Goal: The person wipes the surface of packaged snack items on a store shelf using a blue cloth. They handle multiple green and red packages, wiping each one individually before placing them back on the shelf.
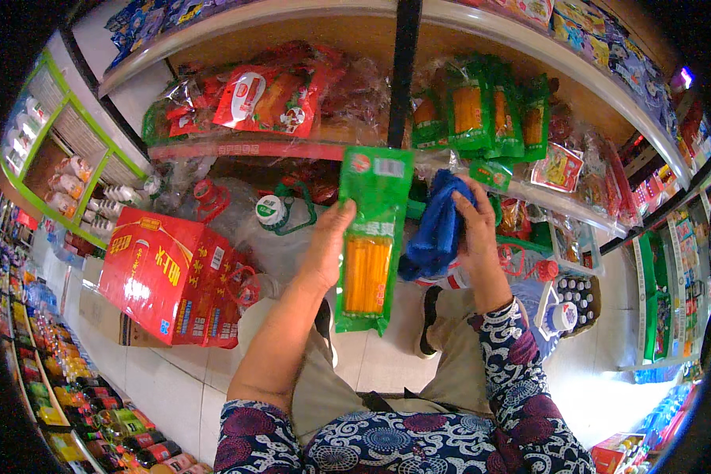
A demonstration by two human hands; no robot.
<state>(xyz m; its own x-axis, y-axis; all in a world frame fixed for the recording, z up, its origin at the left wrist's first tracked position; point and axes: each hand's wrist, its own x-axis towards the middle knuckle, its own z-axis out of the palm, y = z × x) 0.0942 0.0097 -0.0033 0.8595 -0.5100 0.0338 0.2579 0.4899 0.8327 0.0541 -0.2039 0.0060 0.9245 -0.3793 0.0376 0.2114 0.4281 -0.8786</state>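
Note:
A green snack packet (372, 237) with a clear window showing orange-yellow strips is held upright by its left edge in my left hand (330, 240). My right hand (475, 222) grips a bunched blue cloth (435, 228) just to the right of the packet. Beyond my right hand, similar green packets (468, 109) lean together on the shelf (355, 148). Red snack packets (266, 101) lie on the left part of that shelf, some under clear plastic.
At left stands a red carton (154, 272). Large clear plastic bottles with a white cap (271, 210) and a red cap (206, 191) stand below the shelf. A black upright post (404, 71) divides the shelf. A crate of bottles (576, 299) sits at right; drink bottles (130, 432) line the lower left.

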